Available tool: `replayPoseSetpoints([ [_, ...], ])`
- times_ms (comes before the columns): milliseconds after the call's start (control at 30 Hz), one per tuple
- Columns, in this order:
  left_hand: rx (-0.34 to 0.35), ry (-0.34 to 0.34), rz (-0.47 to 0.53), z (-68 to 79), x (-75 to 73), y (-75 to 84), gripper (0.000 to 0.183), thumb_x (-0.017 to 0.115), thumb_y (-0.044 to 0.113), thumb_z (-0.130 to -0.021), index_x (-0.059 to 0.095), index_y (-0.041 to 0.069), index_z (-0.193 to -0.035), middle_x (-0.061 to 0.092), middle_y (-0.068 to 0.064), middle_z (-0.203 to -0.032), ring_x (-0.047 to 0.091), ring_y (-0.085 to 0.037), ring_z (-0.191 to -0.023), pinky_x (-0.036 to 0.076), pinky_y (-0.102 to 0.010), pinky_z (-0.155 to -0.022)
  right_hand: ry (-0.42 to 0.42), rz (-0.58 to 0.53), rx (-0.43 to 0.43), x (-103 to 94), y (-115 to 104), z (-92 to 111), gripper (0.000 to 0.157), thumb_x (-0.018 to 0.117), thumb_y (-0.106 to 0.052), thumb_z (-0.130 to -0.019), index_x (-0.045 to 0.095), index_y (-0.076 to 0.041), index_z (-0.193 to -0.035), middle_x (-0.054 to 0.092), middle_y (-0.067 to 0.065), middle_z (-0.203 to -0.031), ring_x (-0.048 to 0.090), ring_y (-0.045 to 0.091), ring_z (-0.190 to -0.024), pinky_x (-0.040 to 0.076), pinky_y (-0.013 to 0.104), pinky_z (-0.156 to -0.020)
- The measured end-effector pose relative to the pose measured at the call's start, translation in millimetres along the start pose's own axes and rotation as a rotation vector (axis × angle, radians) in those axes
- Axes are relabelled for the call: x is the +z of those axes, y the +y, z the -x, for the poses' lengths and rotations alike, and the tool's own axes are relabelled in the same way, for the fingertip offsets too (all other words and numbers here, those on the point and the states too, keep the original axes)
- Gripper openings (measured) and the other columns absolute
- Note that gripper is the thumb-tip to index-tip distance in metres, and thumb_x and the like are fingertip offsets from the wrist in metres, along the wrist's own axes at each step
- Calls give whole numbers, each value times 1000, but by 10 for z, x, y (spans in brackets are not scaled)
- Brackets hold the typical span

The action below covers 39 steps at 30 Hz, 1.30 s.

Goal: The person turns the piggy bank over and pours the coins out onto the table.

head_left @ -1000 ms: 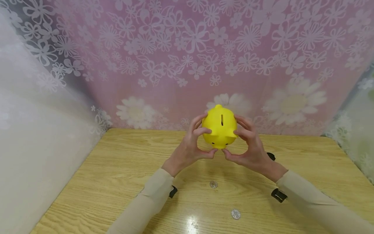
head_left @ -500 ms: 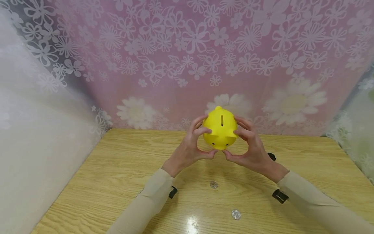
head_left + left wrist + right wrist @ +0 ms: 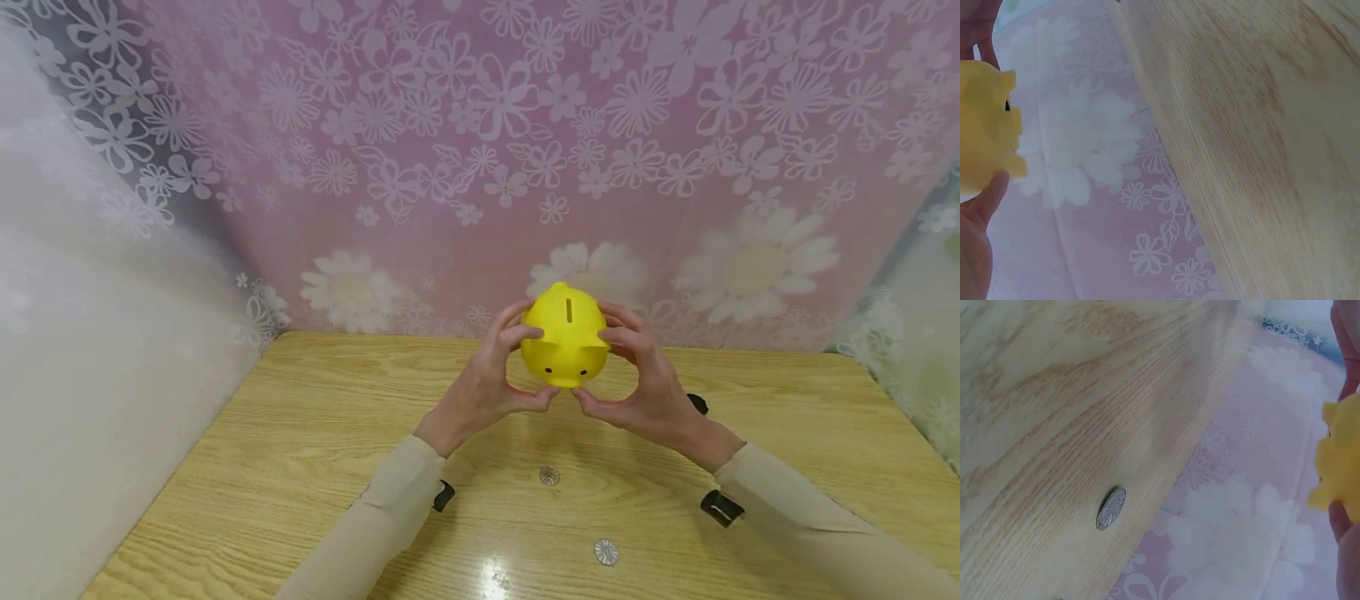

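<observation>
A yellow piggy bank (image 3: 564, 350) is held up over the wooden table, its coin slot on top and its snout towards me. My left hand (image 3: 486, 377) grips its left side, fingers curled at the ear and side, thumb under the snout. On the other side my right hand (image 3: 647, 382) grips it the same way. Part of the yellow piggy bank (image 3: 985, 128) shows at the edge of the left wrist view, with short feet sticking out. Two silver coins lie flat below the hands: one coin (image 3: 550, 476) farther off, another coin (image 3: 606, 552) nearer.
The wooden table (image 3: 315, 433) ends at a pink flowered curtain (image 3: 450, 167) behind the piggy bank. Black pieces, such as the black piece (image 3: 722, 507), show beside the wrists. The right wrist view has a silver coin (image 3: 1111, 508) near the table's edge.
The piggy bank has tipped back slightly and sunk a little, so its eyes and snout show more and its slot looks shorter. Both hands keep their hold; the coins have stayed put.
</observation>
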<state>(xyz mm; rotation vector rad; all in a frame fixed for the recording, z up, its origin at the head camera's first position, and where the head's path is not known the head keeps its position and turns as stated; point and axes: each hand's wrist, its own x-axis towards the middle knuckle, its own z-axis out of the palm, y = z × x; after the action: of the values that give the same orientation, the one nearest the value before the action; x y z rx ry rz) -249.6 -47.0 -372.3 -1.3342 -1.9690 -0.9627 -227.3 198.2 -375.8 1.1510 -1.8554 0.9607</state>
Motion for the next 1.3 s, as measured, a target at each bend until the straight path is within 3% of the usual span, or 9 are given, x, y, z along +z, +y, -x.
replayPoseSetpoints([
  [133,-140,-54,30,15,-2,27,83,86,20,-83,32,7,-146,40,-21,-156,60,-31,-128,60,-29,-94,-63,-5,192,-50,-41,16,77,85,-27,-85,45,4,-143,46,29,-148,55,15,-129,53,12,-93],
  [267,-374,-133,106,19,5,66,81,78,33,-92,29,12,-154,48,-17,-152,74,-24,-101,62,-24,-80,-162,-41,484,-77,-102,5,86,83,-5,-82,39,-19,-155,54,18,-146,65,23,-113,59,23,-82],
  [333,-489,-158,159,12,15,82,76,72,40,-96,29,18,-155,52,-17,-150,76,-22,-91,62,-23,-75,-215,-70,623,-77,-123,-7,80,77,-11,-91,34,-26,-157,55,20,-146,68,30,-108,61,27,-79],
  [433,-641,-184,188,-11,33,99,67,62,54,-99,31,29,-153,61,-15,-142,76,-19,-96,61,-24,-73,-280,-148,818,-76,-146,-30,67,66,-27,-101,29,-26,-158,53,27,-147,69,36,-107,62,32,-76],
  [567,-822,-223,251,-32,61,105,63,54,67,-97,38,35,-150,68,-18,-132,76,-21,-92,63,-35,-65,-340,-252,1045,-85,-158,-72,63,56,-45,-104,28,-21,-155,57,30,-141,72,33,-100,63,43,-71],
  [667,-926,-259,325,-26,78,99,66,51,68,-97,41,32,-152,72,-21,-121,76,-31,-73,63,-46,-59,-375,-310,1166,-94,-161,-93,66,52,-53,-104,28,-19,-155,62,30,-132,73,30,-91,63,48,-72],
  [867,-1010,-339,356,2,92,78,76,48,70,-98,36,25,-159,76,-15,-102,74,-39,-72,63,-50,-65,-422,-391,1297,-83,-149,-81,78,47,-60,-103,20,-16,-161,60,28,-132,75,30,-91,64,46,-78],
  [1033,-1042,-362,351,17,94,80,80,45,71,-98,32,24,-161,74,-18,-114,74,-38,-76,63,-50,-69,-440,-426,1325,-73,-150,-67,83,47,-61,-102,13,-16,-163,60,28,-133,76,30,-94,63,46,-82],
  [1300,-1079,-396,374,17,69,102,79,48,71,-97,29,30,-162,67,-21,-134,76,-32,-77,64,-46,-69,-430,-487,1323,-70,-180,-53,81,49,-56,-104,8,-18,-163,53,31,-141,74,33,-101,63,48,-85],
])
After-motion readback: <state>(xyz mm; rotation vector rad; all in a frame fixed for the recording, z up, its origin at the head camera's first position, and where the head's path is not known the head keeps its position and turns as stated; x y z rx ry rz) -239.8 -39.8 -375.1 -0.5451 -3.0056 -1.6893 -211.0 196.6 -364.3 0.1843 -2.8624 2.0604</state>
